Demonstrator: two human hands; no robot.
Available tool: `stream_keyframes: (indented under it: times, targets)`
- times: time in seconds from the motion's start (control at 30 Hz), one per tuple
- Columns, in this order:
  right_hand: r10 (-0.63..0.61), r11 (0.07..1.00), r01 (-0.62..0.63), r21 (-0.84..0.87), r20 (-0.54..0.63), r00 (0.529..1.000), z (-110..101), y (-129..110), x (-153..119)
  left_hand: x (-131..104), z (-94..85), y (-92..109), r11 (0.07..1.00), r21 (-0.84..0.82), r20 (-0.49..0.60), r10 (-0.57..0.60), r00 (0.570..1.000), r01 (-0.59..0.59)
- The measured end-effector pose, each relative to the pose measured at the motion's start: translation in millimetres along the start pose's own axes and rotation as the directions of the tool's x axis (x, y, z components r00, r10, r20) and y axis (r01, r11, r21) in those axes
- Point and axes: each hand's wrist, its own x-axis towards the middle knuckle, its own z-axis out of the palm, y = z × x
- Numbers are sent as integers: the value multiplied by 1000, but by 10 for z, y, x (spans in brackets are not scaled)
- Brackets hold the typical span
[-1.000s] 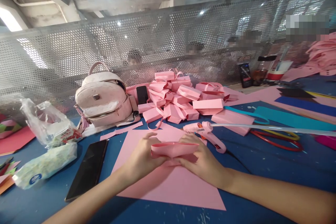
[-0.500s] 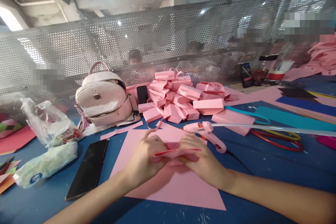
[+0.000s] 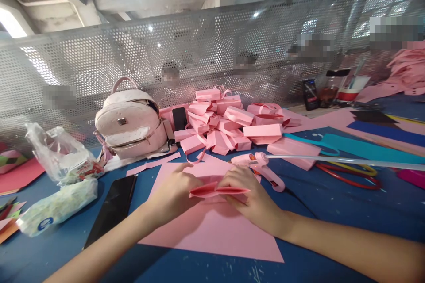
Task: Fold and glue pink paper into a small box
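Note:
Between my two hands is a folded pink paper piece [image 3: 217, 191], its pinched opening facing me. My left hand [image 3: 177, 192] grips its left end, with the fingers curled and partly hidden behind the paper. On the other end my right hand [image 3: 245, 196] is closed, fingers over the far side and thumb underneath. Both hands hover over a large pink paper sheet [image 3: 229, 241] lying on the blue table. Just beyond my right hand lies a pink glue gun [image 3: 260, 166] with a long clear glue stick in its back.
Folded pink paper boxes [image 3: 222, 124] are heaped at the back beside a pale backpack [image 3: 131, 124]. On the left lie a black phone [image 3: 111, 205], a tissue pack [image 3: 58, 208] and a plastic bag [image 3: 61, 154]. Teal paper [image 3: 372, 148] and a red cord [image 3: 348, 179] lie to the right.
My left hand has shifted slightly left and lower. The folded piece has tilted, so its opening shows more and looks pinched at the middle. My right hand has hardly moved.

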Motion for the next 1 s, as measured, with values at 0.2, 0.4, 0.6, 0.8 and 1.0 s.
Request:
stream_keyframes:
  times: [0.2, 0.4, 0.6, 0.8, 1.0]
  targets:
    - [-91, 981, 98, -166, 51, 995, -23, 36, 10, -9, -60, 29, 997, 83, 150, -2, 989, -10]
    - [-167, 954, 190, -233, 116, 979, -95, 11, 4, -29, -126, 63, 994, 96, 271, 21, 962, -49]
    - [-160, 961, 190, -202, 153, 975, -109, 8, 1, -32, -168, 49, 990, 66, 307, 100, 947, -126]
    - [-164, 967, 192, -169, 166, 972, -106, -1, -11, -25, -202, 80, 991, 57, 322, 99, 941, -124]
    - [-158, 964, 186, -190, 153, 975, -117, -5, -7, -40, -162, 58, 994, 57, 288, 78, 954, -98]
